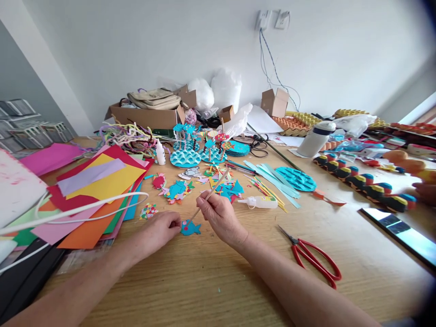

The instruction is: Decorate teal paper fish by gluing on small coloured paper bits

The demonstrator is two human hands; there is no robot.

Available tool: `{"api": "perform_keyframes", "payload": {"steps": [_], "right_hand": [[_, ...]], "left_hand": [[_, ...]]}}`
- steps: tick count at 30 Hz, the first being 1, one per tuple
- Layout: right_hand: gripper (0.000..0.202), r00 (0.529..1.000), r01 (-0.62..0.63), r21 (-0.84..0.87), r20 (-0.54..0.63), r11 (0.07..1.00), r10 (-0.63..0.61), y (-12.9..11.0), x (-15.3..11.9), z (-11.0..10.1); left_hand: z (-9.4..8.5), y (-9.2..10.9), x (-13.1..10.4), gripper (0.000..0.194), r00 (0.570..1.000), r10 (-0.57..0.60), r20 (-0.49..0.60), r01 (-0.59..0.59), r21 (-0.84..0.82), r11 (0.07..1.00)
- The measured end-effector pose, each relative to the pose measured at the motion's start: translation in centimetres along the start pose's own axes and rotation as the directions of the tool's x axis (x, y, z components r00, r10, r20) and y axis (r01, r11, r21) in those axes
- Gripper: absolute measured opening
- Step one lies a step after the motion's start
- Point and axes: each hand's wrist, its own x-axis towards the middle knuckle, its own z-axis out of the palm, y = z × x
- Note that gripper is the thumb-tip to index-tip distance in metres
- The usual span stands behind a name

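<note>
A blue paper fish [191,228] with pink and red dots lies flat on the table before me. My right hand [221,217] pinches a thin wooden stick [218,181], whose lower tip meets the fish near its head. Curled fingers of my left hand [160,232] are pressed together at the fish's left edge; whether they grip anything is hidden. Just behind that hand is a fish with many coloured dots [149,211]. Beyond my hands are piled several cut-out paper shapes [177,190]. A glue bottle [260,202] lies to the right of them.
Red-handled scissors [315,261] lie right of my right forearm. Coloured paper sheets [98,181] and a white cable [102,208] are at left. Blue wavy craft pieces [185,158], a white bottle [314,140] and a cardboard box [146,117] stand farther back. Another person's hand [425,193] shows at far right.
</note>
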Motion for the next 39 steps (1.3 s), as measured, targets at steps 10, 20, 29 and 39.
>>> {"api": "perform_keyframes", "payload": {"steps": [10,20,29,39], "right_hand": [[0.024,1.000,0.000,0.017,-0.010,1.000,0.001,0.1,0.0,-0.1],[0.022,0.998,0.055,0.014,-0.002,0.998,-0.055,-0.3,-0.2,0.1],[0.022,0.994,0.109,0.012,0.026,0.994,-0.109,-0.3,-0.5,0.5],[0.020,0.989,0.134,-0.028,0.062,0.991,-0.132,-0.4,-0.7,0.7]], "left_hand": [[0.3,-0.5,0.3,0.013,1.000,0.013,-0.002,-0.013,0.024,1.000],[0.2,-0.2,0.1,0.009,1.000,-0.007,-0.011,0.007,0.064,0.998],[-0.2,0.2,-0.7,0.013,0.998,0.050,-0.023,-0.048,0.091,0.995],[0.4,-0.3,-1.5,0.016,0.967,0.207,-0.151,-0.190,0.123,0.974]]}}
